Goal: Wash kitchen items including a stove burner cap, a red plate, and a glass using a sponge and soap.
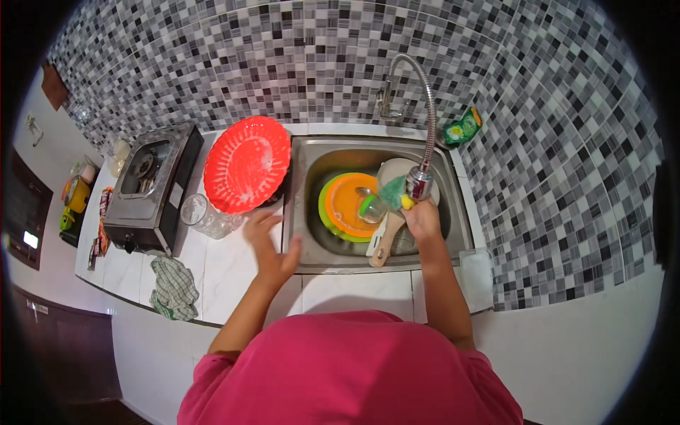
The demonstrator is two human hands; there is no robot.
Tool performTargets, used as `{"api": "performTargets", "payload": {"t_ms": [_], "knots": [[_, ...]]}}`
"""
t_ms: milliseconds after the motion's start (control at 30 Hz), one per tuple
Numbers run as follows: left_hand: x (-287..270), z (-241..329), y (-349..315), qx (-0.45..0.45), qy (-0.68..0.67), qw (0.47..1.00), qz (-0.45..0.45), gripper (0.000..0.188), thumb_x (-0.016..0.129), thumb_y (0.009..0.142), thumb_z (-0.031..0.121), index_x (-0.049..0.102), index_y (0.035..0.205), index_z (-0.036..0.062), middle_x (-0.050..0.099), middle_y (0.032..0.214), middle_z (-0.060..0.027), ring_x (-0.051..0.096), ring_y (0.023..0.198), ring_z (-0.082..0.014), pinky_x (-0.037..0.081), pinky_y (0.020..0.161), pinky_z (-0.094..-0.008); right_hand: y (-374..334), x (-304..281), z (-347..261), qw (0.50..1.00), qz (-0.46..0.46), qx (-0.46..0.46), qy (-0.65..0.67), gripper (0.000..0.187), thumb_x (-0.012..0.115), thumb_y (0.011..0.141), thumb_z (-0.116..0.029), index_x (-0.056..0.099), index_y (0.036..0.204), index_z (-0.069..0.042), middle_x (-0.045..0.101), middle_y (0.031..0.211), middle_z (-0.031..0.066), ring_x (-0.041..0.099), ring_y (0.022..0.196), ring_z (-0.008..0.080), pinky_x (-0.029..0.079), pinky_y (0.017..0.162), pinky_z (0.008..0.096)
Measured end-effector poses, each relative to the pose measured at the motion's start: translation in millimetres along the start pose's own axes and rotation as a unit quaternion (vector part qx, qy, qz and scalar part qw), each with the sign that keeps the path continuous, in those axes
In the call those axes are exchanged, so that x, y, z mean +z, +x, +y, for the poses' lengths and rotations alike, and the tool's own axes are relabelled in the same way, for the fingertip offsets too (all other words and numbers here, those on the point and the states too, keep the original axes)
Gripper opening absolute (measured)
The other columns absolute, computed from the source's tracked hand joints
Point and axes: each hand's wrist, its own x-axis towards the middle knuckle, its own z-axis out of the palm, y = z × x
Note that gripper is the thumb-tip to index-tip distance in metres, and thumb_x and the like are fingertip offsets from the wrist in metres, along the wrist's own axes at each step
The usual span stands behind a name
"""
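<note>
My right hand (pixel 424 219) is closed on a green and yellow sponge (pixel 393 193) over the sink (pixel 459 205), just below the faucet head (pixel 418 183). My left hand (pixel 270 249) hovers over the counter with its fingers apart and nothing in it. Closest to it are a clear glass mug (pixel 200 214) and a red fluted plastic dish (pixel 248 166) with whitish suds on it, tilted beside the sink. In the sink lie an orange plate (pixel 341 205) on a green one (pixel 326 218), a pale plate (pixel 397 168), a green-rimmed cup (pixel 371 210) and a spatula with a wooden handle (pixel 383 249).
A gas stove (pixel 152 191) stands on the left, with a checked cloth (pixel 174 288) in front. A green soap pouch (pixel 464 129) leans in the far right corner. The flexible faucet (pixel 430 106) arches over the sink. A whitish flat container (pixel 476 278) sits at the near right corner.
</note>
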Motion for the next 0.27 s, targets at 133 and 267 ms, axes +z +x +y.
{"api": "performTargets", "payload": {"t_ms": [133,267], "knots": [[65,8,23,0.032,-0.105,0.979,-0.171,0.026,0.064,0.072,0.012,0.053,0.094,0.0036,0.054,0.097,-0.0155,0.051,0.094,-0.0308,0.038,0.084,-0.039,-5,7,-15,0.998,-0.025,0.064,0.001,0.025,0.043,0.091,-0.013,0.05,0.114,-0.008,0.058,0.108,0.0068,0.055,0.1,0.0211,0.043,0.09,0.0393],[118,19,18,0.001,-0.239,0.909,-0.343,0.029,0.065,0.071,0.016,0.054,0.093,0.0016,0.058,0.094,-0.0168,0.055,0.09,-0.0331,0.042,0.079,-0.0398,-12,-29,-25,0.998,-0.063,0.029,0.009,0.031,0.045,0.09,-0.011,0.045,0.12,-0.006,0.056,0.113,0.0088,0.055,0.104,0.0249,0.042,0.092,0.0389]]}}
